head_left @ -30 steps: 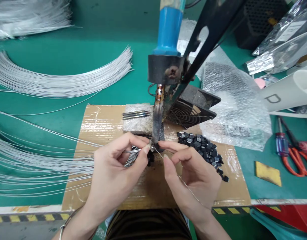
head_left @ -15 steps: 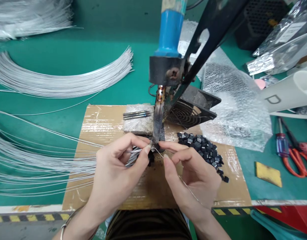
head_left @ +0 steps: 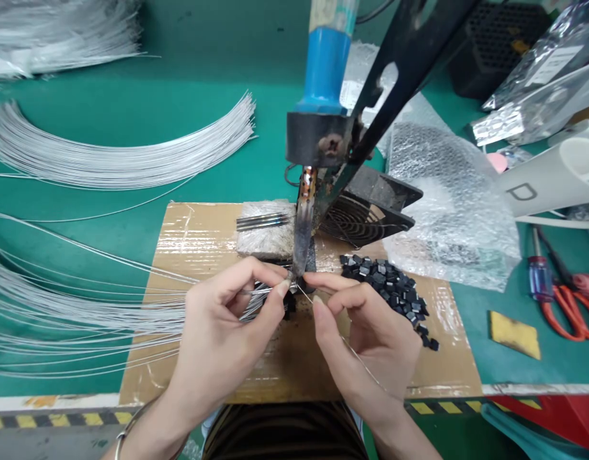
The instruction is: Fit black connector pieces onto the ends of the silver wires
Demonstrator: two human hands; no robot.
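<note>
A soldering iron (head_left: 323, 73) with a blue handle hangs in a black clamp, its tip pointing down between my two hands. My left hand (head_left: 234, 326) pinches a thin grey wire (head_left: 263, 291) by its end, just left of the tip. Between thumb and fingers of my right hand (head_left: 371, 338) runs a strand of solder wire (head_left: 305, 294), which reaches up to the tip and trails back across the palm. The small joint under the tip is mostly hidden by fingertips. Many wires (head_left: 155, 313) lie beneath and left of my left hand.
Cardboard (head_left: 448, 358) covers the bench front. Small black connectors (head_left: 390, 287) are heaped right of my right hand. A black fan (head_left: 371, 207) stands behind the iron. Another wire bundle (head_left: 131, 160) lies back left; bubble wrap (head_left: 452, 211), a yellow sponge (head_left: 515, 334) and red-handled scissors (head_left: 570, 313) lie right.
Both hands hold almost the same pose at the iron's tip. Only a very slight shift of the whole view shows.
</note>
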